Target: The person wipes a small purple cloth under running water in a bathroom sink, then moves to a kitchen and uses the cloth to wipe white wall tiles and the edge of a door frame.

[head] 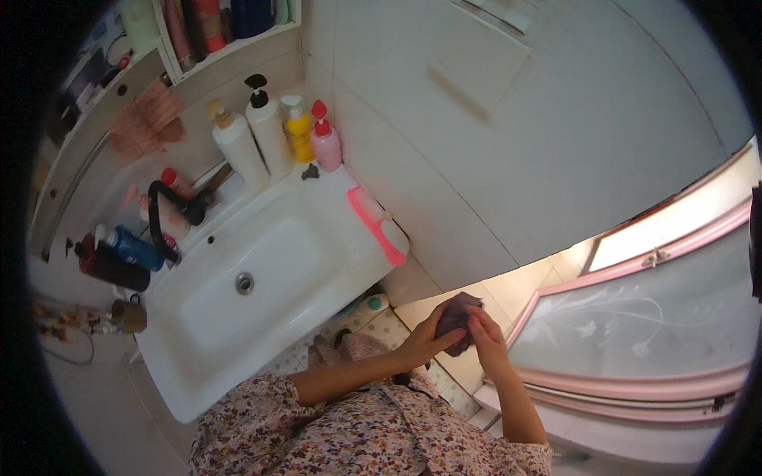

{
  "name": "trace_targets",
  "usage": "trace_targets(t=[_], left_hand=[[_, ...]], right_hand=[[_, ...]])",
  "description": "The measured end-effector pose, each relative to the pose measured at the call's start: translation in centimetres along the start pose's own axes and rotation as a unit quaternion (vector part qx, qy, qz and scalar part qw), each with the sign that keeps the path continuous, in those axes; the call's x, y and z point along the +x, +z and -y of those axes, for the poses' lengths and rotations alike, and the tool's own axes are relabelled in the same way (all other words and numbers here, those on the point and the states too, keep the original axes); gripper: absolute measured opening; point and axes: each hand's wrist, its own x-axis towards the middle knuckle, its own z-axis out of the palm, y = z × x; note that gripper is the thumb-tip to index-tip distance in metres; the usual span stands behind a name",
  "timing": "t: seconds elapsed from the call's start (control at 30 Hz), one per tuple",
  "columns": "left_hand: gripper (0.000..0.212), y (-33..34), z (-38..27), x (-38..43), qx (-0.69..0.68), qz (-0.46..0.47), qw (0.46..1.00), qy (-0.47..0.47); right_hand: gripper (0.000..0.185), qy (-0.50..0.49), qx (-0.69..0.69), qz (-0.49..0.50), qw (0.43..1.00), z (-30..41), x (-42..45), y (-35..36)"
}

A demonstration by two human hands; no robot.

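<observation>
A bunched dark purple cloth (457, 324) is between my two hands, in front of my body and to the right of the white washbasin (351, 300). My left hand (425, 339) grips the cloth from its left side, the thumb lying across it. On the other side, the fingers of my right hand (489, 340) pinch the cloth's edge. Part of the cloth is hidden behind the fingers. Both hands are apart from the basin, above the tiled floor near the doorway.
Pump bottles (241, 149) stand along the basin's back corner. A pink comb (378, 229) lies on its right rim. The black faucet (158, 217) arches over the left side, near a blue bottle (134, 247). A pink-framed frosted glass door (631, 321) is at the right.
</observation>
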Motion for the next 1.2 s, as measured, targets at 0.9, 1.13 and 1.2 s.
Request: trace_targets(t=[0.9,1.13,1.2], left_hand=[[0.052,-16.9,7.2,2.3,0.656,-0.034,0.754,0.005],[0.022,-12.4,2.8,-13.5,0.327,0.092,0.878,-0.337],[0.021,-13.0,8.7,-19.5,0.477,0.144,0.732,-0.464]], right_hand=[[0.030,0.227,0.029,-0.105,0.968,-13.6,-11.1,-18.1],[0.031,0.200,0.007,-0.035,0.979,-14.0,-5.6,-19.8],[0.028,0.182,-0.007,-0.038,0.983,-13.8,-3.8,-20.4]])
